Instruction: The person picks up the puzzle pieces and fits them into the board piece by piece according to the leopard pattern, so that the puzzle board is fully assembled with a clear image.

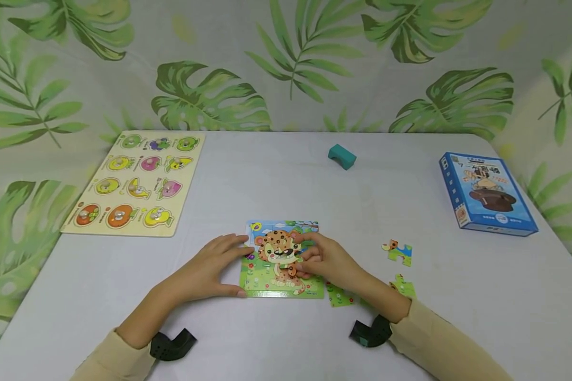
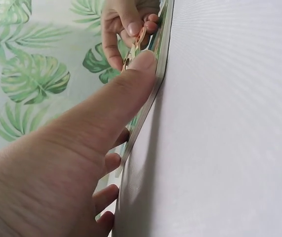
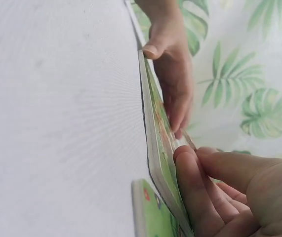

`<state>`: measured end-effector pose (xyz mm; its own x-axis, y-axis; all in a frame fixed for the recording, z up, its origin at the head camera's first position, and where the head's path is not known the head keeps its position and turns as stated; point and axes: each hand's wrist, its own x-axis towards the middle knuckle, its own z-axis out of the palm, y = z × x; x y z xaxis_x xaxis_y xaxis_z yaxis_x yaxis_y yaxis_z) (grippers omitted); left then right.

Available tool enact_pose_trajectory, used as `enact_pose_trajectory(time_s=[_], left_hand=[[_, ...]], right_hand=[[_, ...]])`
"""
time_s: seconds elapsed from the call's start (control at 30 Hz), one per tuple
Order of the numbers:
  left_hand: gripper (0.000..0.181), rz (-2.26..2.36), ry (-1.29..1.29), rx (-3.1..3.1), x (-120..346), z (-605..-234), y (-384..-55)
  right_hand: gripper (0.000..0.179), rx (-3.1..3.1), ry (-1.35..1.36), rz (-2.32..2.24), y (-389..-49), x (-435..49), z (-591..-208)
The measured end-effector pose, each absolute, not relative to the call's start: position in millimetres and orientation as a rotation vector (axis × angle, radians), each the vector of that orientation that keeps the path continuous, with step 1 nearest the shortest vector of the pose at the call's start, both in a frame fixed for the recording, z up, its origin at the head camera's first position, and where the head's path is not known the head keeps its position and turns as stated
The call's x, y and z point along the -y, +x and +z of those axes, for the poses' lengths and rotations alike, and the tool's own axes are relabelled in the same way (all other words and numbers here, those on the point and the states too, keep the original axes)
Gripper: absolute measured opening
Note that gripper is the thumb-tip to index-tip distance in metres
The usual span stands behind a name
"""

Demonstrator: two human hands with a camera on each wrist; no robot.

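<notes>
A leopard jigsaw board (image 1: 259, 284) lies flat at the near middle of the table. My left hand (image 1: 207, 270) rests at its left side, fingers spread on the edge, thumb at the near-left corner. Over the board's right half, my right hand (image 1: 331, 262) pinches a puzzle piece (image 1: 282, 257) with the leopard's face between thumb and fingers. In the left wrist view this piece is seen nearly edge-on, slightly raised from the board. Loose puzzle pieces (image 1: 400, 252) lie to the right, some partly hidden under my right forearm.
A wooden fruit puzzle board (image 1: 138, 182) sits at the back left. A teal arched block (image 1: 342, 156) stands toward the back. The blue picture box (image 1: 491, 193) lies at the right. A leaf-patterned cloth (image 1: 305, 53) hangs behind the table.
</notes>
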<state>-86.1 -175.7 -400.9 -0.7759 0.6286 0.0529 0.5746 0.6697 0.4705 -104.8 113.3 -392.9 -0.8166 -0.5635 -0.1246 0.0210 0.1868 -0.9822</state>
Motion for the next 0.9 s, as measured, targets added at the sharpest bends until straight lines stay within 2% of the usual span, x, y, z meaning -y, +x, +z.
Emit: enact_pose_trajectory(time_s=[0.2, 0.4, 0.6, 0.9], left_hand=[[0.08, 0.681, 0.976, -2.764, 170.4, -393.4, -81.8], [0.086, 0.619, 1.026, -2.78, 158.3, -389.8, -77.3], [0.075, 0.576, 1.154, -2.778, 147.6, -393.5, -78.0], [0.065, 0.507, 1.227, -2.772, 141.4, -394.1, -79.7]], right_hand=[[0.049, -2.067, -0.482, -1.625, -103.5, -102.7, -386.1], [0.046, -2.144, -0.529, -1.55, -98.3, -93.4, -367.0], [0.041, -2.223, -0.578, -1.458, -97.6, -89.4, -357.9], [0.038, -2.541, -0.741, -1.097, -109.4, -92.2, -385.9]])
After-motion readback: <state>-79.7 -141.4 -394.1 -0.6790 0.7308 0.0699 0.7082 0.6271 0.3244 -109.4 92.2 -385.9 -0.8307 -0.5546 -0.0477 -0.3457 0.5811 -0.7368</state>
